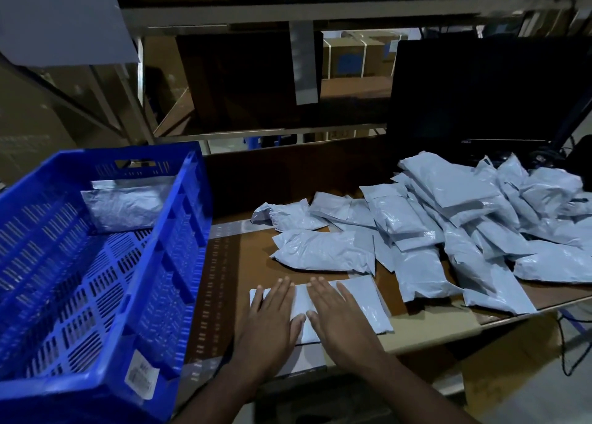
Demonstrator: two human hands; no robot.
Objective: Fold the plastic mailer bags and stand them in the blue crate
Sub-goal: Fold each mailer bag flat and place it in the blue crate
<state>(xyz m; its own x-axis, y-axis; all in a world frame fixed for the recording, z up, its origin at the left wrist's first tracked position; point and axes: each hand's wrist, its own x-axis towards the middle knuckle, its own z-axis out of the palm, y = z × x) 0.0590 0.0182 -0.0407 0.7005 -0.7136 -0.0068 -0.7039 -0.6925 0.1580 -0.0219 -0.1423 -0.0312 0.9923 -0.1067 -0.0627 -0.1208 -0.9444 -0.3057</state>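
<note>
- both hands lie flat, fingers straight: the left hand (272, 314) and right hand (336, 314) press side by side on a flat pale grey-blue plastic mailer bag (355, 302) at the near edge of the brown cardboard-covered table (243, 263).
- left of the hands stands the blue slotted plastic crate (96, 279), with one folded silvery-grey mailer (125, 205) upright against its far wall, perhaps more behind it; dim light hides that.
- beyond and right of the hands, a loose heap of grey-blue mailers (448, 225).
- the film looks light, limp and slippery, likely to spring open; pinch the short edges, crease firmly.
</note>
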